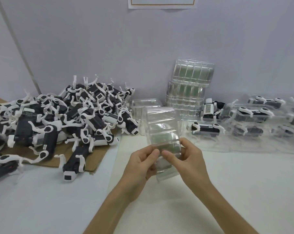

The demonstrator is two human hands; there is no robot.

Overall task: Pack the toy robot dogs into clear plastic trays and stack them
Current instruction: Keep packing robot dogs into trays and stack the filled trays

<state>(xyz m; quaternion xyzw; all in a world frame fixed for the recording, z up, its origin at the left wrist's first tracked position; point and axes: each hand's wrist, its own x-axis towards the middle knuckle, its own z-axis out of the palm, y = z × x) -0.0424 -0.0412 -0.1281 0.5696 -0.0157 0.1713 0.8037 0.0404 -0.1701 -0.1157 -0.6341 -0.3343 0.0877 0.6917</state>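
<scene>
The left hand (142, 160) and the right hand (186, 157) meet above the middle of the bench (235, 186). Each hand pinches the clear tray (161, 127), thumb on the facing side and curled fingers behind. The two thumb tips lie just beside each other on the tray's lower part. The left hand holds the left edge and the right hand holds the right edge.

The tray is off the bench and stands lengthwise. Its greater part rises above the hands, and a short section hangs below the thumbs, between the palms. Whether it is a single tray or several nested cannot be told.

Beyond the tray:
- Another empty tray (143, 105) lies on the bench, to the left.
- A stack of empty trays (189, 85) stands against the wall, to the right.
- A loose toy dog (209, 107) stands just right of the stack.
- Packed trays (254, 115), each with a toy dog inside, fill the bench's right side.

Well to the left, a pile of toy dogs (62, 115) lies on a cardboard sheet (92, 163).
</scene>
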